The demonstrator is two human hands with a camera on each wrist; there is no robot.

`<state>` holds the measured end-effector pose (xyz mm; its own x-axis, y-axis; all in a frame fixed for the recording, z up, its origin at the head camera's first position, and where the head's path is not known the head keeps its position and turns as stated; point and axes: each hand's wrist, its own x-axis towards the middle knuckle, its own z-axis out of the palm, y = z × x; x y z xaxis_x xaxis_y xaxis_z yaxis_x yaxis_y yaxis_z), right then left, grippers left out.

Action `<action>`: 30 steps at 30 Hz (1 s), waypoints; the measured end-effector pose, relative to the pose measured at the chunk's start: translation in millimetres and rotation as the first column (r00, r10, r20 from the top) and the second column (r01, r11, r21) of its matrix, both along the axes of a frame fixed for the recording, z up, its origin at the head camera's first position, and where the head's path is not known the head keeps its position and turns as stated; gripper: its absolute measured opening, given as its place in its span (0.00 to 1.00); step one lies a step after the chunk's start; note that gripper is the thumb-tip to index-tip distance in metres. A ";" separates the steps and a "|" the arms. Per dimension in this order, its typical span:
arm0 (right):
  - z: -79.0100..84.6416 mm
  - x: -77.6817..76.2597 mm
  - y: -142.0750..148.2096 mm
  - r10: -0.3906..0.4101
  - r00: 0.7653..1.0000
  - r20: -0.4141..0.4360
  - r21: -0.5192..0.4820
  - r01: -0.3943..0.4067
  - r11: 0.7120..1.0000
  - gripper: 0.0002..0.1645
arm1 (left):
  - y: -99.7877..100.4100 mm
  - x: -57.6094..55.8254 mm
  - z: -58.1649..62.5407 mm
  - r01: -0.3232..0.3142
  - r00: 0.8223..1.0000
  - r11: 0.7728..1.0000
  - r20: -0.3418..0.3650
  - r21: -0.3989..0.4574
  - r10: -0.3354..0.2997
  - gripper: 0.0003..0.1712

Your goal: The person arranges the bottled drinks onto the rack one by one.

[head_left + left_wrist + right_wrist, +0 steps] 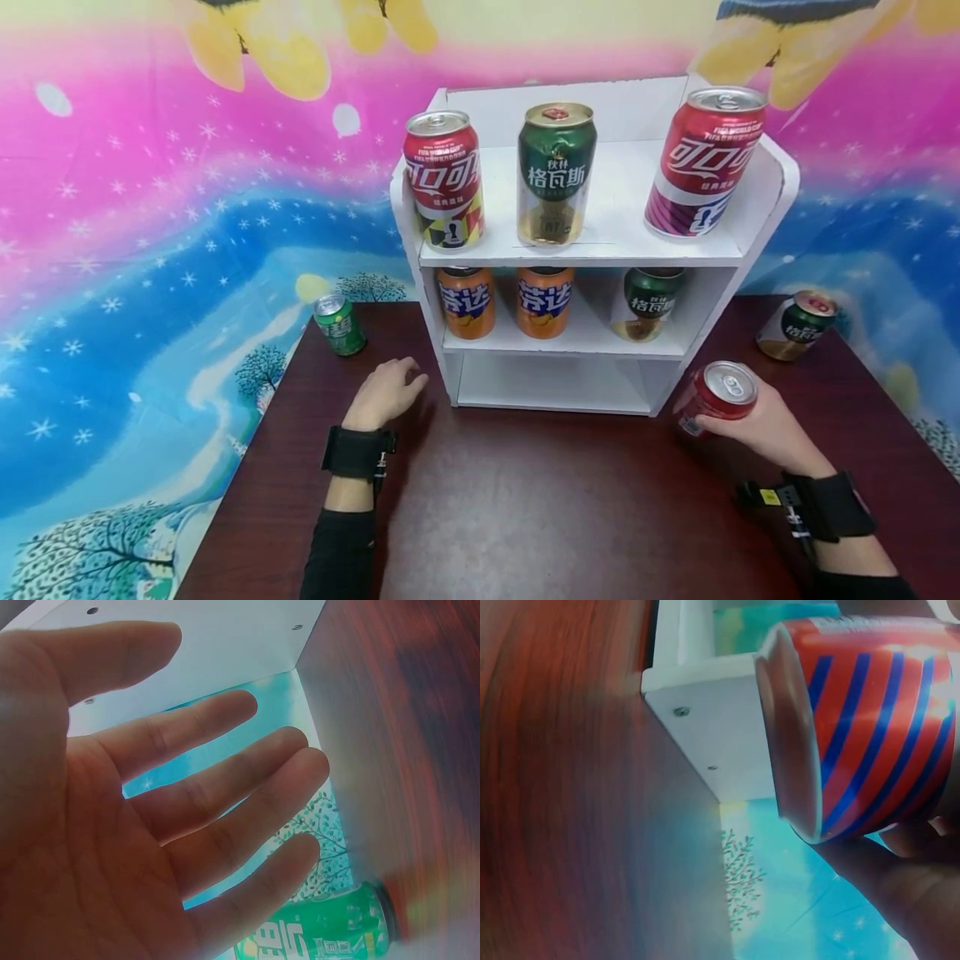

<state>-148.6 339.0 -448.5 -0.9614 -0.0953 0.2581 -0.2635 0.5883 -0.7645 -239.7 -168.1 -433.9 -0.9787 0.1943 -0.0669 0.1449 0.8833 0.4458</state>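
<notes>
My right hand [772,425] grips a red soda can [722,390] beside the shelf's lower right corner. In the right wrist view the can [885,727] shows blue diagonal stripes, and its bottom rim is lifted off the table. My left hand [385,393] holds nothing, its fingers [202,742] spread and relaxed. It hovers over the table left of the shelf, closest to a green can [340,325]. The white shelf [555,379] stands between my hands, its bottom level bare. Part of the gripped can is hidden behind my fingers.
Two red cola cans [446,179] flank a green-and-gold can [557,175] on the top level. Two orange cans [467,304] and a green-and-gold can [648,304] fill the middle level. Another green-and-gold can [797,327] stands at the table's right. A printed cloth [150,208] hangs behind.
</notes>
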 end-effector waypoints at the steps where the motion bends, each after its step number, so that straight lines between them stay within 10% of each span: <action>1: 2.0 2.1 -1.0 0.016 1.000 0.002 0.001 -0.016 1.000 0.42 | 0.4 0.1 0.0 0.000 1.000 1.000 0.002 0.000 0.000 0.22; 20: 19.2 27.9 -30.5 0.231 0.972 0.035 -0.016 -0.230 0.973 0.42 | 3.7 0.9 -0.3 0.011 1.000 1.000 0.028 0.006 -0.012 0.25; 30: 17.6 5.5 -64.6 0.285 0.958 0.026 -0.041 -0.284 0.958 0.41 | 1.3 -1.6 0.7 0.021 1.000 1.000 -0.008 0.008 -0.021 0.22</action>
<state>-143.1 274.5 -430.9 -0.9037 -0.3569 0.2365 -0.3913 0.4642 -0.7946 -241.3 -166.8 -433.2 -0.9748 0.2153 -0.0578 0.1668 0.8765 0.4515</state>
